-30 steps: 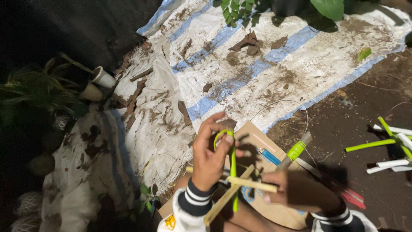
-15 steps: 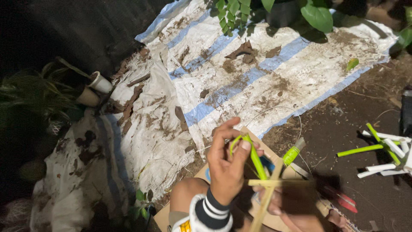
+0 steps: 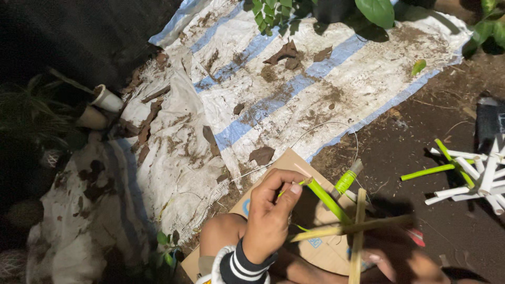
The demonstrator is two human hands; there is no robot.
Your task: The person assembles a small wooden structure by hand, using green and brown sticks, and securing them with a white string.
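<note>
Setting: bare dark soil [image 3: 421, 158] outdoors, lit from above. Landmark for all places below: the flat piece of brown cardboard [image 3: 286, 165] on the ground at the lower middle.

- White woven sheet with blue stripes [image 3: 294, 79]: spread above and left of the cardboard, soiled with earth and dry brown leaves.
- Green leafy plant [image 3: 376, 10]: at the sheet's far edge, well beyond the cardboard.
- Small pale pots [image 3: 105, 97]: lying on their sides well to the left of the cardboard, at the sheet's edge.
- Heap of white and green sticks [image 3: 473, 176]: on the soil, well to the right of the cardboard.
- Green wrapped stick [image 3: 346, 181]: lying at the cardboard's right edge.
- Left hand [image 3: 268, 213]: over the cardboard, striped cuff at the wrist, fingers pinched on the near end of a green strip [image 3: 326, 200], which slants down to the right.
- Cross of two tan sticks [image 3: 357, 229]: just right of the left hand, over the cardboard's right part; the green strip meets it near the crossing.
- Right hand [image 3: 405, 263]: below the cross, in shadow; cannot tell whether it grasps the sticks.
- Thin pale cord [image 3: 326, 126]: looping over the soil above the cardboard.
</note>
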